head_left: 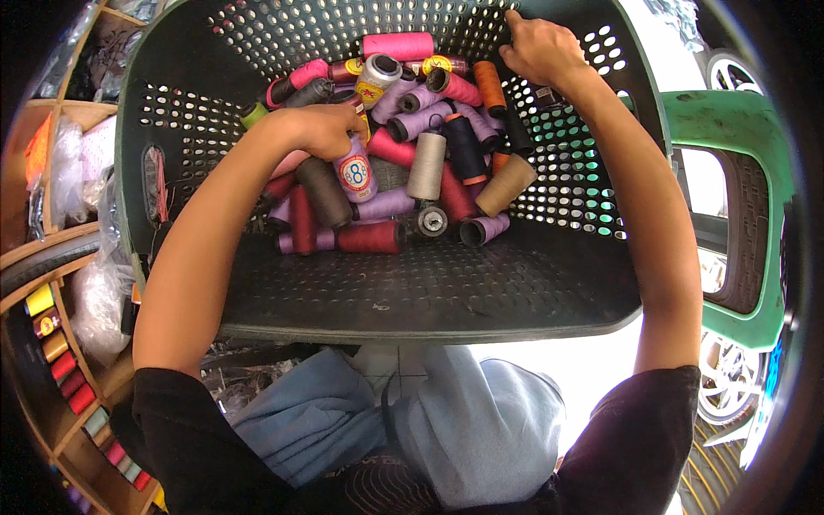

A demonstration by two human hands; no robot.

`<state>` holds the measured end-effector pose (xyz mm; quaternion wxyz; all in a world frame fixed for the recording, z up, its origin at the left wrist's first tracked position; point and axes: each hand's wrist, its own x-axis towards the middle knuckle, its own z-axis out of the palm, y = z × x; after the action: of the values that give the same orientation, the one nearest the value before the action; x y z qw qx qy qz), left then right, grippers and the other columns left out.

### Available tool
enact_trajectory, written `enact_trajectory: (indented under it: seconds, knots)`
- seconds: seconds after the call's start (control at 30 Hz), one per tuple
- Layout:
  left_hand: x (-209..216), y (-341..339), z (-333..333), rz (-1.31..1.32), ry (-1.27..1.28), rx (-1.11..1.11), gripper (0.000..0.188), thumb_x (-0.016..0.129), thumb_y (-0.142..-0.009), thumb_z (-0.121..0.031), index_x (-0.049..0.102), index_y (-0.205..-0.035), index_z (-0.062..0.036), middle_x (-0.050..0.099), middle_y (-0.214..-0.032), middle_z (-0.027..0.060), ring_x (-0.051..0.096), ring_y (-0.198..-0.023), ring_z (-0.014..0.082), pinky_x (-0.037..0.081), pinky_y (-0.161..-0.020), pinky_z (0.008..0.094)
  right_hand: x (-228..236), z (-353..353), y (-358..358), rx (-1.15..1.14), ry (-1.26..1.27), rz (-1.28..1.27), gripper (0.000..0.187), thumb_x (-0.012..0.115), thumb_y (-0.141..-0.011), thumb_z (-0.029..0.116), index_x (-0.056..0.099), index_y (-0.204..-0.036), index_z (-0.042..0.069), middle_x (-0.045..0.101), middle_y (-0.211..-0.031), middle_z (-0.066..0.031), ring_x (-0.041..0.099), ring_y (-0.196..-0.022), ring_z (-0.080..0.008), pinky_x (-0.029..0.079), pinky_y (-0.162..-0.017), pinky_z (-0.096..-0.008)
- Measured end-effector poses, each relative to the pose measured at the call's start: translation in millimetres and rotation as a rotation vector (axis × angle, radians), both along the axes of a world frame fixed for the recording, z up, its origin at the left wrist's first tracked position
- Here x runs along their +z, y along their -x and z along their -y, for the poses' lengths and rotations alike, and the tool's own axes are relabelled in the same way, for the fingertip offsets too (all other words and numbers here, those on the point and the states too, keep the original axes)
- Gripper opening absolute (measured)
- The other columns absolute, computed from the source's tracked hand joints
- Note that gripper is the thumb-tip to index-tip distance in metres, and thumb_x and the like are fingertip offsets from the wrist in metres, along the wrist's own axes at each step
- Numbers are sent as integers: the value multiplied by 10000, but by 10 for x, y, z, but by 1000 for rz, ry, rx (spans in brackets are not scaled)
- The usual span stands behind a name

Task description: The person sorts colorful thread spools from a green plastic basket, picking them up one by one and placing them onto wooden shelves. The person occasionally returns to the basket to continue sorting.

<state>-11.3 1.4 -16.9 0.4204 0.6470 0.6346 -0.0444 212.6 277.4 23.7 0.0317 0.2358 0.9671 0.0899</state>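
A dark plastic basket [386, 300] full of thread spools is in front of me. My left hand [330, 133] reaches into the pile from the left, fingers curled round the top of a lilac thread spool [354, 176] with a round label. Beside that spool lie a dark grey-brown spool [324, 194] and a light grey spool [427, 167]. My right hand [545, 53] is against the basket's far right wall, its index finger stretched out and its thumb apart, with no spool visible in it. An orange spool [489, 88] lies just below this hand.
Wooden shelves [77, 360] at the left hold coloured spools and plastic-wrapped bundles [103, 309]. A green plastic stool [730, 129] stands to the right, near wheels [728, 369]. My lap, in blue-grey cloth [472, 421], is below the basket.
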Motion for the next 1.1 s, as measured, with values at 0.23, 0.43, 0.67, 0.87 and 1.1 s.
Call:
enact_trajectory:
  seconds: [0.23,0.43,0.67,0.87,1.1]
  knots:
    - [109,-24,-26,-76,126,45,559,673,-756,-164,665,-1304,-50,656,-1311,222,620,-1239,359,489,-1035,427,42,88,41,9,9,-19,462,619,-932,351,546,-1232,7,725,-942,-244,710,-954,-434,563,-854,-538]
    - [441,-163,-97,-168,241,60,620,679,-856,-451,675,-1261,19,672,-1269,272,653,-1185,389,500,-1027,440,-59,46,11,62,-27,-69,533,653,-899,347,552,-1305,18,726,-918,-238,711,-938,-423,568,-848,-521]
    - [210,-185,-63,-263,165,115,812,476,-961,-700,688,-1227,38,684,-1215,303,657,-1171,427,492,-1031,471,83,240,95,94,15,-76,535,695,-867,314,590,-1311,34,731,-919,-231,712,-941,-414,567,-853,-513]
    - [163,-196,-44,-311,104,118,764,451,-988,-670,692,-1222,15,690,-1163,320,666,-1121,464,507,-1005,486,232,452,194,104,77,-63,515,602,-900,372,606,-1276,20,726,-866,-252,727,-836,-406,583,-783,-498]
    - [205,-167,-64,-302,46,112,610,532,-992,-579,742,-1085,-14,727,-1069,266,702,-1032,434,540,-919,501,170,344,178,94,64,-44,320,657,-873,314,678,-1071,64,735,-846,-213,730,-825,-393,583,-765,-496]
